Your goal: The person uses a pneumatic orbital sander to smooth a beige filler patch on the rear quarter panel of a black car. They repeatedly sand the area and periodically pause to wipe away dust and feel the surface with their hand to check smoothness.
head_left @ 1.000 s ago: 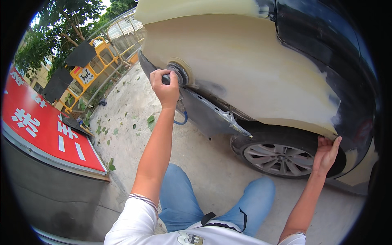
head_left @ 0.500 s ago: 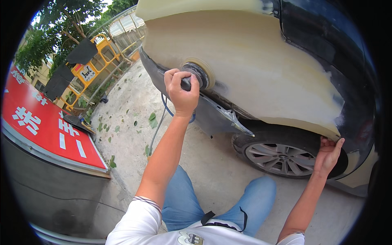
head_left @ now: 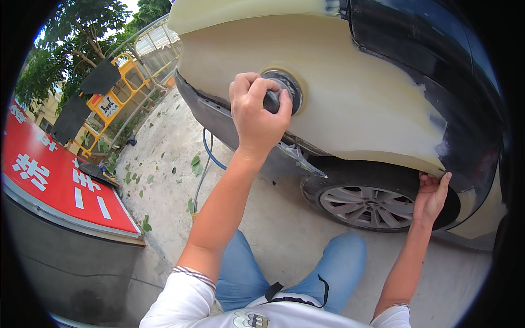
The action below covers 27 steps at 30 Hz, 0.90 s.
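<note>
My left hand [head_left: 260,109] is closed around the dark grip of a round sander [head_left: 293,93]. Its disc lies against the beige, filler-coated rear panel [head_left: 361,98] of a dark car. Far to the right, my right hand [head_left: 430,199] grips the lip of the wheel arch [head_left: 407,160], the fingers curled under it and the thumb outside. Below that arch stands the rear wheel [head_left: 372,208] with its silver spoked rim. A dark grey bumper part [head_left: 232,128] hangs loose at its end, under the sander.
A blue and grey hose [head_left: 208,153] runs down behind my left forearm. At left stands a red sign board [head_left: 65,175] on a grey base. Yellow barriers [head_left: 117,98] and a metal railing are at the back. Leaves [head_left: 197,164] lie on the concrete.
My left hand has moved the sander right across the panel. My right hand still grips the arch lip. The whole view has shifted slightly.
</note>
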### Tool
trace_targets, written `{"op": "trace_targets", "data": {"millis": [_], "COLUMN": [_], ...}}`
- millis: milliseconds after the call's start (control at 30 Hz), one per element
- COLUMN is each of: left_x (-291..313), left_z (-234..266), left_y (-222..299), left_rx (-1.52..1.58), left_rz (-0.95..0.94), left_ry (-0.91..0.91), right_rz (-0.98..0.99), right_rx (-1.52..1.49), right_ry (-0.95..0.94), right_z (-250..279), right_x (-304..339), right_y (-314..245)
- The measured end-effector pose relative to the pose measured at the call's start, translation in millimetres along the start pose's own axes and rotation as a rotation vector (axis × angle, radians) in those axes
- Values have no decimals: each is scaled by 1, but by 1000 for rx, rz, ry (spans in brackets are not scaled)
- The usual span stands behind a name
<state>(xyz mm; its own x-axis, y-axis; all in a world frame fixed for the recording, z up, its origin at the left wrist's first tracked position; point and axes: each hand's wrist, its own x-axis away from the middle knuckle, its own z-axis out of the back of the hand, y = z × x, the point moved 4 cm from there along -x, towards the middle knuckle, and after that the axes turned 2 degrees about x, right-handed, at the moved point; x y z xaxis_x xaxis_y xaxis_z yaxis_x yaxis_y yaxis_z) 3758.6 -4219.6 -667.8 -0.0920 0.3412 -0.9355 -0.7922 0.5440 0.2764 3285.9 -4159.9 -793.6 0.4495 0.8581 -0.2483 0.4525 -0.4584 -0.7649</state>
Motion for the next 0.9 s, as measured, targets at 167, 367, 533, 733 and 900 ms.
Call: {"op": "trace_targets", "data": {"millis": [167,367,533,733,900], "left_x": [-31,-59,-33,-17,-29], "left_z": [-5,34,-5,-49,-39], "left_y": [35,-33,62,178,157], "left_rx": [-22,-176,-53,40,-29], "left_rz": [-94,243,-93,-184,-191], "left_ry": [-127,-48,-79,-233,-272], "right_rz": [12,-16,7,-16,-25], "right_rx": [47,-15,13,36,38], "right_ry": [8,50,73,88,88], "right_z": [1,-3,-9,-12,-13], "right_x": [-2,-1,2,5,6], "right_y": [-2,4,0,-5,-5]}}
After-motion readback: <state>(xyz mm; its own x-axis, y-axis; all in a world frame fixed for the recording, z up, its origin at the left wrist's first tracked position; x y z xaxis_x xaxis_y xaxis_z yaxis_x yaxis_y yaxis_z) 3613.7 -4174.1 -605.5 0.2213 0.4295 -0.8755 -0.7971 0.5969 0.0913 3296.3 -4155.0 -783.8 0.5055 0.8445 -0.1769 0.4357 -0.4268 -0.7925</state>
